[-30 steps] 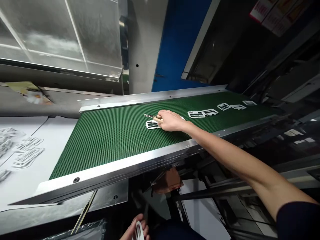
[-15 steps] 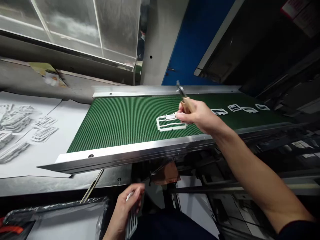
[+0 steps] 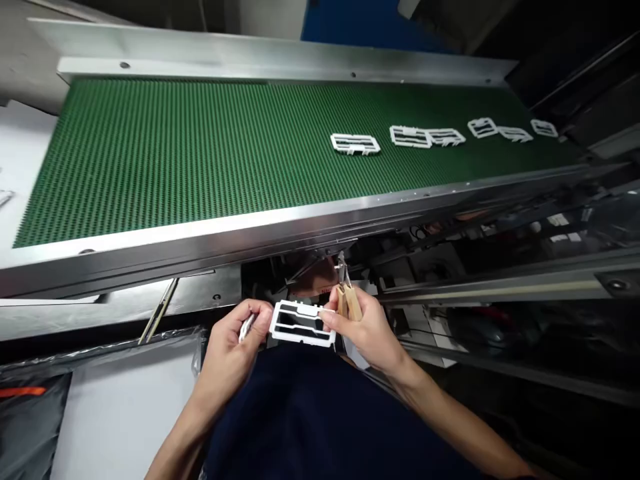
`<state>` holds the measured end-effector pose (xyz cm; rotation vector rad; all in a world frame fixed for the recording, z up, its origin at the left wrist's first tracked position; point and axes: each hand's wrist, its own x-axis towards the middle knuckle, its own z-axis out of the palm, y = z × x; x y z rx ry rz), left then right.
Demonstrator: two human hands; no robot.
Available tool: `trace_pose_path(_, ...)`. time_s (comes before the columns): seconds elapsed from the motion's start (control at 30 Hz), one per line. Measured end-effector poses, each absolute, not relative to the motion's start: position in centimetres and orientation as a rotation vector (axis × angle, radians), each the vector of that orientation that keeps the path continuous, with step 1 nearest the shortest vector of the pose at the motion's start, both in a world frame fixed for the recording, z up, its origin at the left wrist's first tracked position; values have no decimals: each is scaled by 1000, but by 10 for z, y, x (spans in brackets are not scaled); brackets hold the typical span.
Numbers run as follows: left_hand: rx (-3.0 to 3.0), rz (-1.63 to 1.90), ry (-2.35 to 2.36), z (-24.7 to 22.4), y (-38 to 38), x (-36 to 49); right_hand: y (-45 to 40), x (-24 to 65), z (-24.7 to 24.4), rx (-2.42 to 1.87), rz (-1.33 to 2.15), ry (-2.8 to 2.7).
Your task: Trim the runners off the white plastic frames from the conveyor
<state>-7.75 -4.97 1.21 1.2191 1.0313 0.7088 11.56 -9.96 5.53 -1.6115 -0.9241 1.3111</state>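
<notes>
In front of my body, a white plastic frame point(image 3: 303, 325) hangs between both hands. My right hand point(image 3: 363, 327) pinches its right end and also holds wooden-handled pliers point(image 3: 349, 301), their metal tips pointing up. My left hand point(image 3: 235, 343) is closed on other white frames point(image 3: 246, 327), mostly hidden by its fingers, and its fingertips meet the left end of the shared frame. Beyond the hands, several more white frames point(image 3: 355, 143) lie on the middle and right of the green conveyor belt point(image 3: 175, 153).
A metal rail point(image 3: 240, 233) runs along the belt's near side. Below it at left, tweezers point(image 3: 159, 311) lie on a metal ledge beside a plastic-wrapped white sheet point(image 3: 130, 400). White paper point(image 3: 23, 153) is at the far left. Dark machinery parts fill the right.
My right hand has come back from the belt to my left hand, bringing a white frame and the pliers. The view has tilted down, and more frames show on the belt.
</notes>
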Motion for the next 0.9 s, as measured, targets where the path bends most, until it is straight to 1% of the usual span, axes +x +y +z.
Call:
trace_pose_path(0.1,1275,863,1089,4,-51,-72,-106,113,44,-1601,1363,-862)
trace_pose_path(0.2,1166,948,983,-6,-51,-69,-112,108,33,-1563,1417,-785)
trace_pose_path(0.37,861,889,745,-23,-50,-73,-118,98,19,-1498,1502,-681)
trace_pose_path(0.5,1065,807,754,-24,-54,-84,-128,95,8,-1496,1605,-665)
trace_pose_path(0.57,1216,699,771,-20,-60,-90,-135,98,5,-1580,1654,-800)
trace_pose_path(0.67,1347,512,736,-13,-69,-93,-143,108,13,-1768,1622,-1194)
trace_pose_path(0.9,1548,389,678,8,-68,-85,-126,140,69,-1874,1277,-2195)
